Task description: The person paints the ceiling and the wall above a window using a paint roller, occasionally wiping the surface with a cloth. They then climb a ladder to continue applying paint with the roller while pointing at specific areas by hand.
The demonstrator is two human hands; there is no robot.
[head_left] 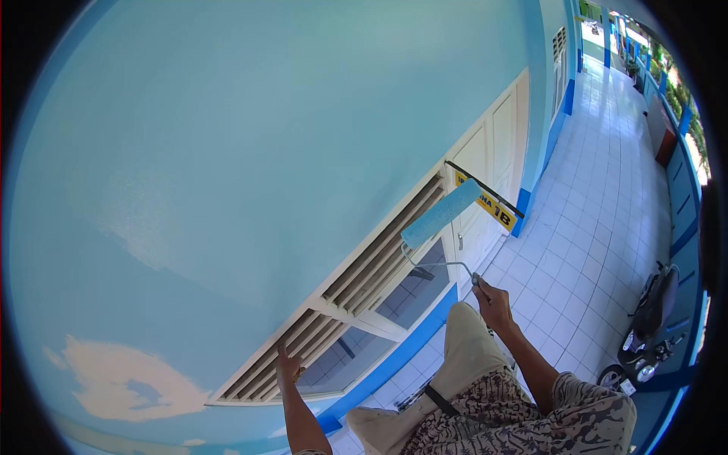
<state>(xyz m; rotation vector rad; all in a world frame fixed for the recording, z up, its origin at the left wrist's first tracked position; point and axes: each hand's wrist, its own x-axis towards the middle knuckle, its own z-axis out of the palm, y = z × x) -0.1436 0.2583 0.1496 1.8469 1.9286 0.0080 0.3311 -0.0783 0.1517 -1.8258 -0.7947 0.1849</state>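
Note:
My right hand [494, 303] is wrapped around the handle of a paint roller [441, 214]. The roller's sleeve is covered in light blue paint, and it is held up in front of the window slats and door, with its bent wire frame below. Over on the left, my left hand [288, 367] grips the white louvre slats [303, 334] above a window pane; its fingertips are partly hidden among the slats. The wall [303, 136] is light blue, with a bare whitish patch [129, 379] at lower left.
A yellow sign [497, 211] marked 1B sticks out on a dark bar beside a white door [493, 144]. White floor tiles [561, 265] run along the corridor below. A parked motorcycle [648, 326] stands by the blue railing [682, 227] at right.

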